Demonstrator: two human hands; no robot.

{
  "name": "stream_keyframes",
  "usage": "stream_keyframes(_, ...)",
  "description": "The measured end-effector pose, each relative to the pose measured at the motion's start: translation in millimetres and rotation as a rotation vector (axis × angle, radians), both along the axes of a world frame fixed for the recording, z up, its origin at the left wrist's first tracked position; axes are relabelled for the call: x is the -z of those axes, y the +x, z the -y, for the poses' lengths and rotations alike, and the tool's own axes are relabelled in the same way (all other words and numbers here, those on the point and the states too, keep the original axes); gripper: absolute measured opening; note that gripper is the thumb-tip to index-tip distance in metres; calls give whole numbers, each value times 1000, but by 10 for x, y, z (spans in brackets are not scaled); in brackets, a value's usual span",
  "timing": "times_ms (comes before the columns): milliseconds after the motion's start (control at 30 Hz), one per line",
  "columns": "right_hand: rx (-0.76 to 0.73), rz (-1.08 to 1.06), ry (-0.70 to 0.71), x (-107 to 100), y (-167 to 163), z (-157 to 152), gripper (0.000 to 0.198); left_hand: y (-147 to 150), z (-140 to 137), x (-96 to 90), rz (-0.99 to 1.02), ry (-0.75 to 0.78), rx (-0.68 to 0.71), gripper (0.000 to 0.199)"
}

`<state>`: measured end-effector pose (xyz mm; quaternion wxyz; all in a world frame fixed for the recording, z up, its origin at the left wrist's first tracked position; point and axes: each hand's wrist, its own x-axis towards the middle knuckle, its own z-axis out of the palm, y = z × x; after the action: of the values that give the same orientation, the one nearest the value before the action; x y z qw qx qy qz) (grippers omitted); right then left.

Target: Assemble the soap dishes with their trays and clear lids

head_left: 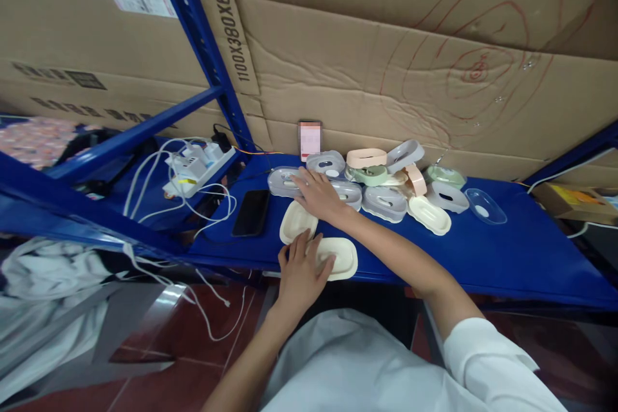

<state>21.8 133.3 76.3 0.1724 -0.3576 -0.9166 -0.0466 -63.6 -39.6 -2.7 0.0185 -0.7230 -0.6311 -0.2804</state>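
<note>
My left hand (302, 270) rests with fingers apart over the left end of a cream oval soap dish (345, 257) near the shelf's front edge. Its fingertips reach the lower edge of a second cream soap dish (294, 222). Farther back, my right hand (318, 194) is spread palm down over the grey soap dishes. Its fingertips lie at the right end of one grey soap dish (279, 183), and another grey dish (351, 195) is partly hidden behind the hand. Whether the right fingertips press on the grey dish I cannot tell.
More soap dish parts in grey (385, 204), pink (367, 158), green (447, 177) and cream (429, 215) crowd the back, with a clear blue tray (486, 206) at right. A black phone (251, 212), a lit phone (309, 140) and a power strip (200, 167) with cables are nearby.
</note>
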Motion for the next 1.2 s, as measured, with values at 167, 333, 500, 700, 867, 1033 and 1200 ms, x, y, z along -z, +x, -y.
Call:
stream_keyframes(167,-133,-168,-58,156,728,955,46,-89,-33,25,5,19,26,51)
stream_keyframes(333,-141,-50,-145,567,1344,1554,57,-156,-75,13,38,34,20,45)
stream_keyframes(500,24,-53,-186,721,1798,1657,47,-320,-27,55,12,86,-6,40)
stream_keyframes(700,176,-125,-153,757,2370,1724,44,-544,119,120,60,149,139,24)
stream_keyframes(867,355,-203,-83,825,2781,1767,35,-388,92,67,93,100,357,18)
stream_keyframes(1033,400,-238,-9,741,2796,1734,37,-44,-163,11,64,94,462,19)
stream_keyframes(1200,224,-271,-3,430,2394,1189,37,134,-302,4,31,80,457,20)
